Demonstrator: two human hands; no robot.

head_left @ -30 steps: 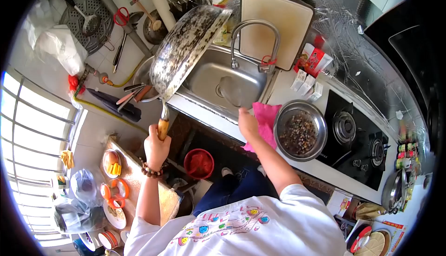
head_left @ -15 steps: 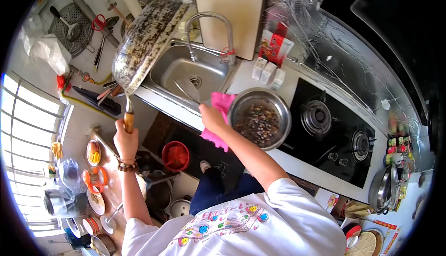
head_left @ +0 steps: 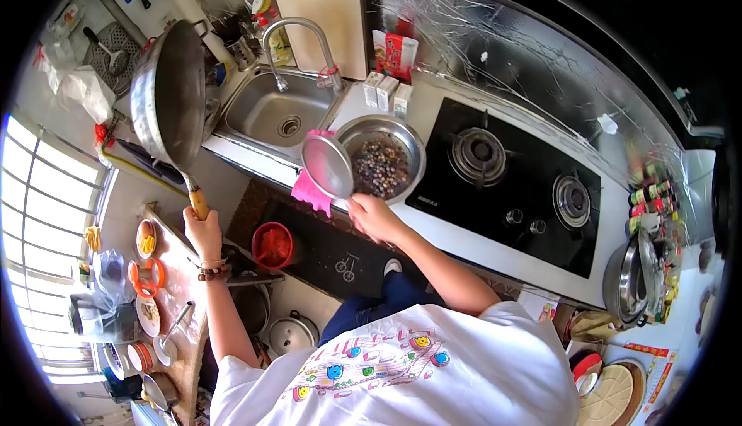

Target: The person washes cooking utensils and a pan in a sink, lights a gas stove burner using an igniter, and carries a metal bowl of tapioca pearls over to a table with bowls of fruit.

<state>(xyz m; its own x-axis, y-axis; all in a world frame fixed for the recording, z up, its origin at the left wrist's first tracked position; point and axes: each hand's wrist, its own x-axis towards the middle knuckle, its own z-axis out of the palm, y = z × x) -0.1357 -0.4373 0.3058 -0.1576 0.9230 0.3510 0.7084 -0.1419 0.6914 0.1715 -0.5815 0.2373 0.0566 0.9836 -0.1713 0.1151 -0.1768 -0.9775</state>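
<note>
My left hand [head_left: 202, 234] is closed around the wooden handle [head_left: 199, 203] of a large metal wok [head_left: 166, 101]. The wok hangs upright in the air left of the sink, its hollow side turned toward the right. In my right hand [head_left: 374, 217] is a round fine-mesh strainer [head_left: 328, 166], tilted beside the left rim of a steel basin [head_left: 417, 165]. Many small mottled dark and pale pieces [head_left: 380, 167] lie in the basin; their kind is unclear. Behind the strainer, a pink cloth [head_left: 311, 196] drapes over the counter's front edge.
A steel sink [head_left: 246, 120] with a curved faucet [head_left: 297, 22] lies beyond the wok. The black gas stove [head_left: 514, 186] stands right of the basin. Small cartons [head_left: 384, 92] and a cutting board [head_left: 325, 28] are at the back. On the floor sits a red bucket [head_left: 273, 245].
My left hand has turned the wok, so its inside shows rather than its blackened underside. My right hand has brought the strainer from over the sink to beside the basin. The view has shifted right.
</note>
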